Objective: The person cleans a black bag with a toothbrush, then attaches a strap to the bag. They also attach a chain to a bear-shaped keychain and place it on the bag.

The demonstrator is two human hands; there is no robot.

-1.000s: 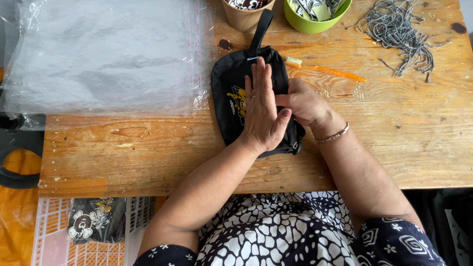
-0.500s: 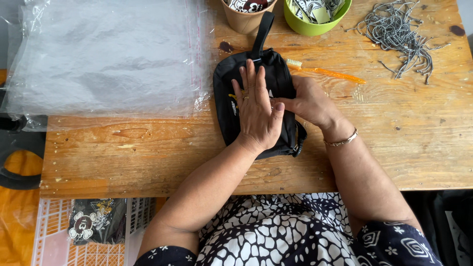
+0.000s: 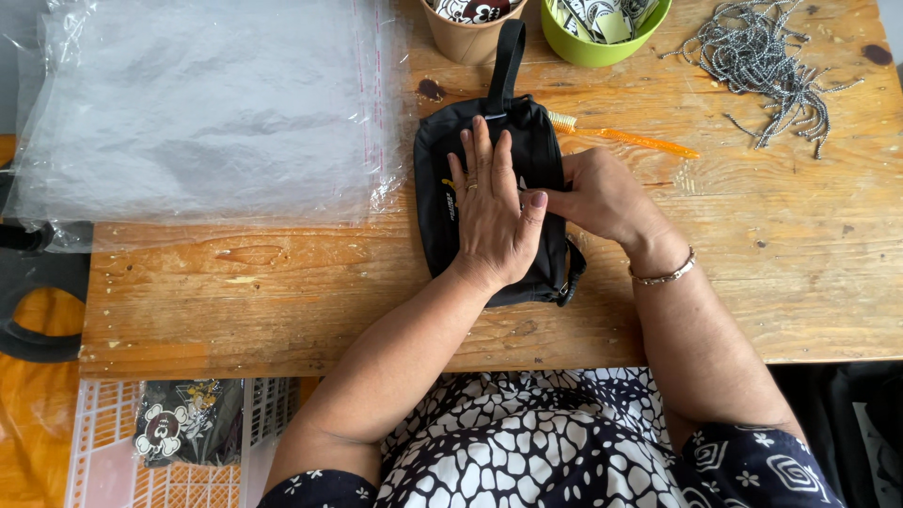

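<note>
Head view | left hand flat, spread on black fabric pouch | right hand – seemingly pinching its edge

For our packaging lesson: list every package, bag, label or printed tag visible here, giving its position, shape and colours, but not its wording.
Clear plastic bags: stacked flat, table's far left; transparent rectangles.
Black pouch: table centre, under the left hand and right hand; small yellow print.
Printed tags: in a green bowl, far edge; black and white.
Black packet: on a crate below the table's near left; white cartoon print.
</note>
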